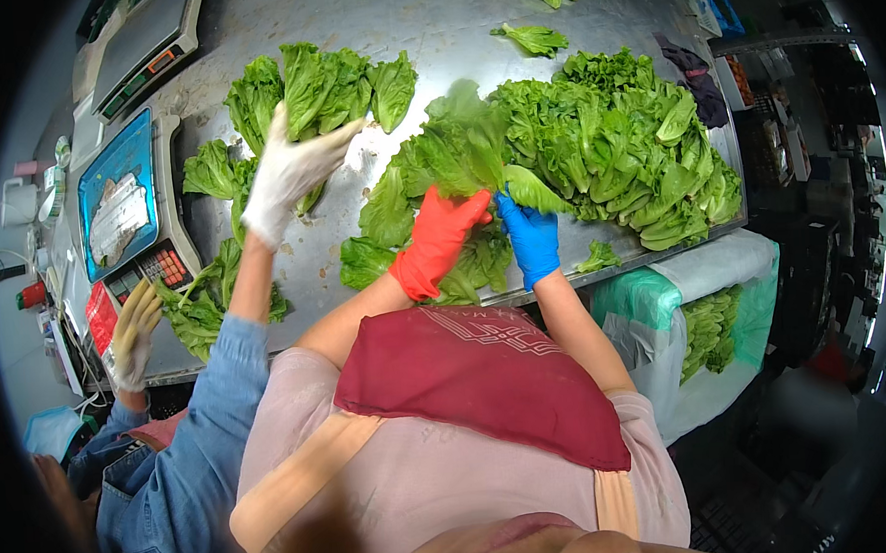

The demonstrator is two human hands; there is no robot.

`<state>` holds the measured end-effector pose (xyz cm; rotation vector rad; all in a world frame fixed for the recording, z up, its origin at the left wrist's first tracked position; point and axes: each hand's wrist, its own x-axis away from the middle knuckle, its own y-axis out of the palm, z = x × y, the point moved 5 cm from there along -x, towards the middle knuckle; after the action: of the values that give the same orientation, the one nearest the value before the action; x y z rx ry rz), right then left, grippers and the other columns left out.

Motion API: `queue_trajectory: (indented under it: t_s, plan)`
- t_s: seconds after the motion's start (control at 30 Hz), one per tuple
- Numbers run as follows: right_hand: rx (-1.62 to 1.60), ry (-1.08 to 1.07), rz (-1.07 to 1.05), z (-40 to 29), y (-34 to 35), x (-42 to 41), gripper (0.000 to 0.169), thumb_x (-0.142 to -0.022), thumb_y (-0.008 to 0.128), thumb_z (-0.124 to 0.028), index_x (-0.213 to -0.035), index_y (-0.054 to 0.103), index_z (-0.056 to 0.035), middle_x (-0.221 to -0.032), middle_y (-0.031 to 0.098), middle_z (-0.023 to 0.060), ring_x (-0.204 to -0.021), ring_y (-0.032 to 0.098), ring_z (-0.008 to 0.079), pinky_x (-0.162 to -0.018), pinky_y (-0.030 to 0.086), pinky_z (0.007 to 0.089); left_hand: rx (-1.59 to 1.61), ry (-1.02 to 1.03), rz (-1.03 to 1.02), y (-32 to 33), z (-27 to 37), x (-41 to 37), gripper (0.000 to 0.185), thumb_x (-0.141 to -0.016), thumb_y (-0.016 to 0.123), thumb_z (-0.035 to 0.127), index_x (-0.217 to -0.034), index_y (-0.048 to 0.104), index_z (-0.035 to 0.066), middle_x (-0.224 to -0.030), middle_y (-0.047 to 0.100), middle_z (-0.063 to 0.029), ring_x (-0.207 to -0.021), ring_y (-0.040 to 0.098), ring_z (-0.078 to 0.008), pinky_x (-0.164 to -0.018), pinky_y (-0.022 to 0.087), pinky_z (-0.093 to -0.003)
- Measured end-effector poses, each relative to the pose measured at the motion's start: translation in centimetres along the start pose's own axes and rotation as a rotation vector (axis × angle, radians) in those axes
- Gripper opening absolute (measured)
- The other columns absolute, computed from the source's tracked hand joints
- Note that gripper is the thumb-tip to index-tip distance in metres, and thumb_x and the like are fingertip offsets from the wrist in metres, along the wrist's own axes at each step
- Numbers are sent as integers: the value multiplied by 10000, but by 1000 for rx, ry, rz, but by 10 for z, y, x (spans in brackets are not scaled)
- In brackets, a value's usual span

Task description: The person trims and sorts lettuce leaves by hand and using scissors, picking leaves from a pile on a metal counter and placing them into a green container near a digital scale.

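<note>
In a red rubber glove, my left hand [445, 239] holds the base of a leafy lettuce head [462, 140], its leaves blurred and pointing away from me. My right hand [531, 236], in a blue glove, is closed at the base of a lettuce leaf [532, 189] beside that head. More loose green leaves [383, 204] lie on the metal table under and left of my left hand. A large heap of lettuce [609, 140] stands to the right of both hands. A small leaf piece [598, 256] lies near the front edge.
A co-worker's white-gloved hand [294, 164] reaches over lettuce bunches [328, 87] at left; the other gloved hand [136, 330] is near a scale [176, 193] with a blue tray [89, 182]. Another scale [141, 44] stands behind. A lined crate [640, 300] holding lettuce is below the table's right edge.
</note>
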<state>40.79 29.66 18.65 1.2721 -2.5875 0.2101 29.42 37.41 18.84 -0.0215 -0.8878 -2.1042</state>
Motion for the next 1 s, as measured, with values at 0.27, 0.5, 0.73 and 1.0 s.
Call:
queue_trajectory:
  t_s: [0.27,0.5,0.73,1.0]
  plan:
    - [-720,490,-117,32,-3,-4,365,-924,536,-272,-1180,519,-12,-954,594,75,-756,566,167,-589,467,269,55,75,27,6,15,-3,445,-881,618,164,-1277,463,31,-1174,596,-77,-855,577,-108,-652,455,-240]
    - [-598,298,-283,23,-5,4,235,-917,570,-265,-1095,543,-114,-1016,599,38,-813,583,147,-650,472,268,-676,232,143,19,5,-8,496,-796,722,278,-1151,562,-28,-1045,633,-122,-910,605,-184,-770,494,-301]
    - [-1536,805,-661,-4,-12,23,268,-899,516,-115,-1125,448,12,-796,359,37,-654,375,130,-551,351,247,-334,253,66,35,20,-1,336,-864,653,203,-1124,574,6,-1069,621,-93,-955,590,-154,-791,488,-286]
    - [-1570,1097,-654,-4,-1,66,187,-945,459,-198,-864,414,-35,-687,331,7,-576,347,119,-497,330,235,197,-273,-291,50,-18,31,576,-899,570,377,-1324,428,14,-1223,562,-119,-1117,538,-242,-960,415,-372]
